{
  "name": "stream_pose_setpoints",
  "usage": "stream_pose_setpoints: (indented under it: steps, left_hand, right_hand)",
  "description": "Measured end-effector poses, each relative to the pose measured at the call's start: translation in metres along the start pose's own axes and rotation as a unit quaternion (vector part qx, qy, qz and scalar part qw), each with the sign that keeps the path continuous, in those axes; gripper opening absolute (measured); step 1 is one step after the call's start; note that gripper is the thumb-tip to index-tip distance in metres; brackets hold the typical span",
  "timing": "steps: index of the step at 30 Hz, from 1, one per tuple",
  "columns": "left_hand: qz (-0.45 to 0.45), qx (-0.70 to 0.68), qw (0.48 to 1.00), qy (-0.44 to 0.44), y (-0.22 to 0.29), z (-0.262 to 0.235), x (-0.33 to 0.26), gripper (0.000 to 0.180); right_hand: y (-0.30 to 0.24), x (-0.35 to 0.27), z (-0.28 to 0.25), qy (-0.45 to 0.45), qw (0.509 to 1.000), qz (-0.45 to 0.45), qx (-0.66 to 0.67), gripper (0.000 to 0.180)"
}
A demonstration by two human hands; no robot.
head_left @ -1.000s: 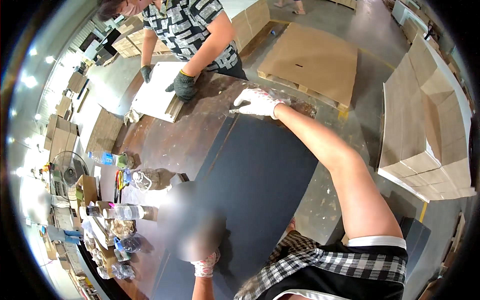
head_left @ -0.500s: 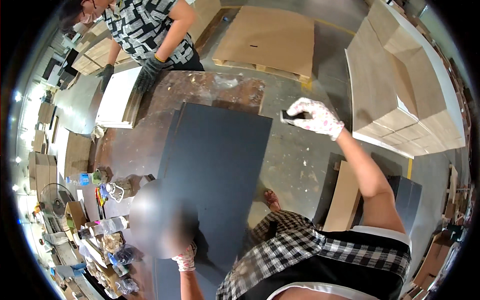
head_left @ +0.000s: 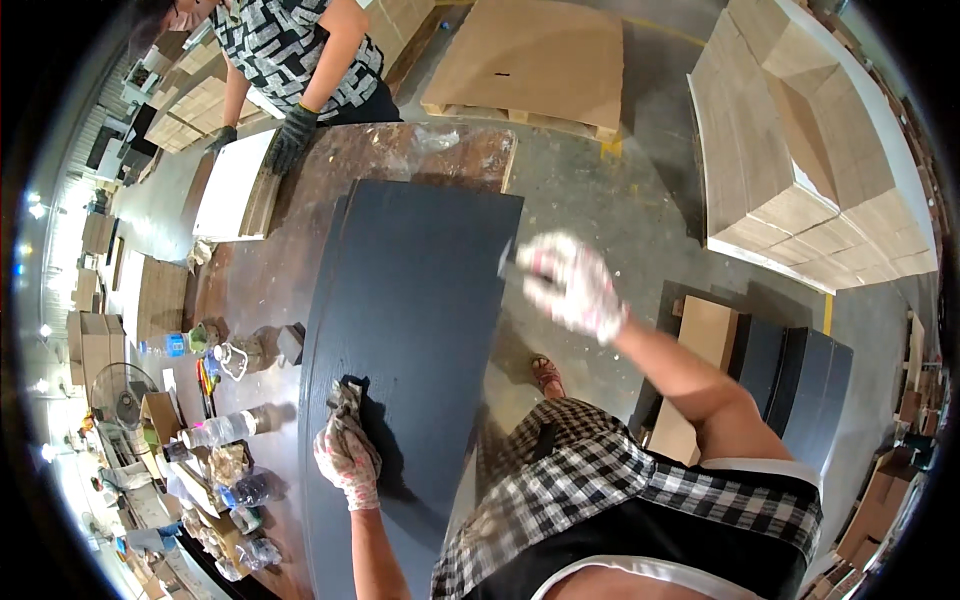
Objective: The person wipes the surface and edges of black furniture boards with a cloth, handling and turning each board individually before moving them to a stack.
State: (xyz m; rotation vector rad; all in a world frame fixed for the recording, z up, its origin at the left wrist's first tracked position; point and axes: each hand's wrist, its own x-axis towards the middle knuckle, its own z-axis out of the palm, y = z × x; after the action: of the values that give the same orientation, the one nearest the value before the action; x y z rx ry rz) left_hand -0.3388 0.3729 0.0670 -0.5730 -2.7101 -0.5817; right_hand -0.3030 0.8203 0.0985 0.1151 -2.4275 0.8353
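A long dark grey board (head_left: 420, 300) lies on the brown worktable (head_left: 240, 295), with another dark board edge showing under its left side. My left hand (head_left: 347, 460), in a white glove with pink spots, is closed round a crumpled grey rag (head_left: 346, 400) over the lower left part of the board. My right hand (head_left: 572, 285), gloved alike and smeared by motion, is beside the board's right edge. It grips what looks like a small scraper (head_left: 506, 258) with a thin pale blade, which is at that edge. The fingers partly hide the scraper's dark handle.
Across the table, a co-worker in dark gloves (head_left: 292, 138) handles a stack of white-topped panels (head_left: 232, 190). Bottles (head_left: 220, 430) and pens (head_left: 208, 385) line the left side. A cardboard-topped pallet (head_left: 530, 65), tall stacked panels (head_left: 770, 170) and dark boards (head_left: 810, 390) stand on the floor.
My right hand has come left and down with the scraper to the board's edge. The blur over my left hand is gone, and the rag now shows.
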Motion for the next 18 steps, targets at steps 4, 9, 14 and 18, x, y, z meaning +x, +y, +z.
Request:
stream_pose_setpoints:
  steps: [4,9,14,18]
  left_hand:
    - [0.031,0.017,0.999,0.037,-0.013,0.011,-0.003,0.034]
    - [0.010,0.014,1.000,0.014,-0.007,0.007,-0.004,0.032]
    - [0.029,0.019,0.999,0.014,-0.015,-0.002,-0.018,0.033]
    - [0.027,0.039,0.999,-0.020,-0.004,-0.029,-0.030,0.042]
  right_hand:
    - [0.046,0.036,0.002,0.050,0.991,0.078,-0.092,0.032]
    - [-0.048,-0.053,0.031,-0.038,0.995,-0.094,-0.017,0.029]
    - [-0.073,-0.037,0.025,-0.004,1.000,-0.030,-0.008,0.029]
    - [-0.045,-0.029,0.034,0.046,0.996,0.055,-0.061,0.032]
